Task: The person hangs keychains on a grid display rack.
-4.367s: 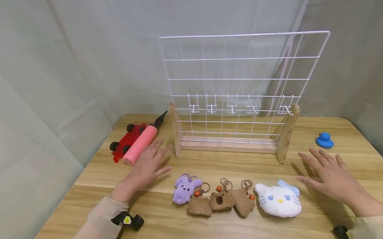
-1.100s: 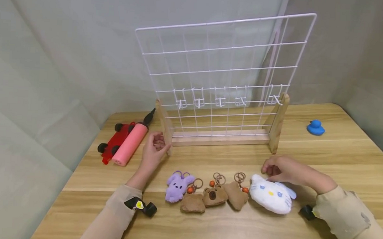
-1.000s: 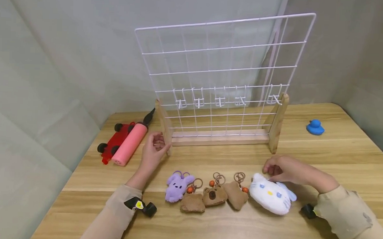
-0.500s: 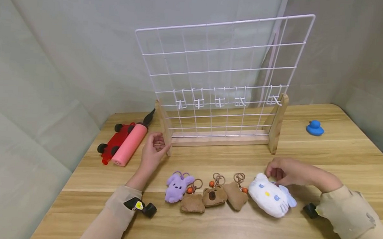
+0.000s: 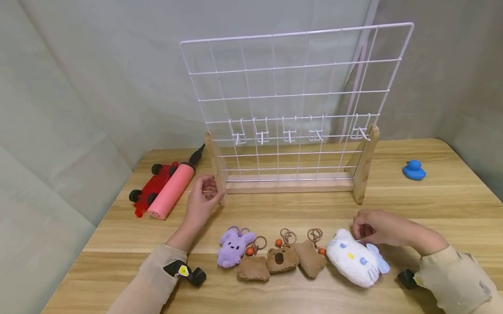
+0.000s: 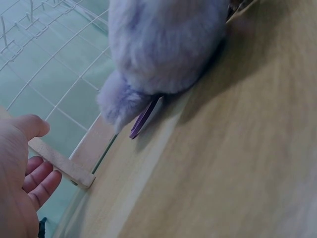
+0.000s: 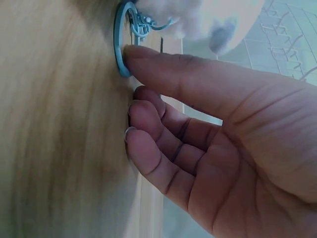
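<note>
The right hand (image 5: 379, 227) pinches the ring (image 7: 118, 42) of the white plush (image 5: 353, 259), which lies on the counter (image 5: 295, 306); that grip, only at the edge, could slip, and the left hand (image 5: 202, 201), curled round a leg (image 5: 216, 162), might jolt the rack (image 5: 292, 184)

The left sleeve (image 5: 138, 285) is beige, and a black strap (image 5: 172, 267) lies over its cuff. On the strap sits a small yellow label (image 5: 183, 270) with a dark mark. A stubby black camera (image 5: 197, 277) juts out just right of the strap. Well right of the strap, the right sleeve (image 5: 460, 288) is beige too, loose and creased, with a greyish patch (image 5: 484, 290). Between strap and right sleeve shows another black camera (image 5: 407, 278). Both hands (image 5: 385, 227) are bare.
</note>
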A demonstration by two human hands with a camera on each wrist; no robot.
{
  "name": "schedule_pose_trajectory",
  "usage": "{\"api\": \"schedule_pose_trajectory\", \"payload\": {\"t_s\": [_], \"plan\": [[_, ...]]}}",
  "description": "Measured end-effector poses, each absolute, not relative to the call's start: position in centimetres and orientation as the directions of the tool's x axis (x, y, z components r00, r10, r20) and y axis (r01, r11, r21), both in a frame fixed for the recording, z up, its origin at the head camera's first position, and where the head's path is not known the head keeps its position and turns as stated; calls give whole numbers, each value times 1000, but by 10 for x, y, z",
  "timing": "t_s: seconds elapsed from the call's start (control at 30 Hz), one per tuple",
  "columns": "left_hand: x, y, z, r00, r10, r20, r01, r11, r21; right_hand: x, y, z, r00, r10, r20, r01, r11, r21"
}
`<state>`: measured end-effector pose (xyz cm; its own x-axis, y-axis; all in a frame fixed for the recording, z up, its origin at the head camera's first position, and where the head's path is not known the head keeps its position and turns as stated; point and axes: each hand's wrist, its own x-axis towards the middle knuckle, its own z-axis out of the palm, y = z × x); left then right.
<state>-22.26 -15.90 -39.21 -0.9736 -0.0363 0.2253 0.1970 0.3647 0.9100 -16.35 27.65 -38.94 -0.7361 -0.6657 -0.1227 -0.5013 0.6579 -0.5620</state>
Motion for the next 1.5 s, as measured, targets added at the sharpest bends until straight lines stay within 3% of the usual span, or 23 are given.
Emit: {"api": "schedule_pose_trajectory", "payload": {"t_s": [0.27, 0.5, 0.73, 1.0, 1.5], "plan": [[-221, -159, -392, -973, -38, 229, 198, 378, 904, -164, 276, -393, -765, -636, -100, -492, 678, -546], [-220, -158, -390, -971, -25, 236, 209, 380, 901, -167, 275, -396, -775, -632, 1, -546, 669, -504], [-240, -168, -419, -964, -31, 264, 233, 379, 895, -168, 279, -392, -773, -633, -41, -504, 652, -566], [-238, -169, -419, -958, -32, 286, 255, 369, 894, -167, 282, -390, -747, -661, -68, -507, 633, -585], [-239, -169, -420, -956, -21, 294, 262, 395, 880, -166, 279, -390, -763, -640, -93, -485, 661, -572]]}}
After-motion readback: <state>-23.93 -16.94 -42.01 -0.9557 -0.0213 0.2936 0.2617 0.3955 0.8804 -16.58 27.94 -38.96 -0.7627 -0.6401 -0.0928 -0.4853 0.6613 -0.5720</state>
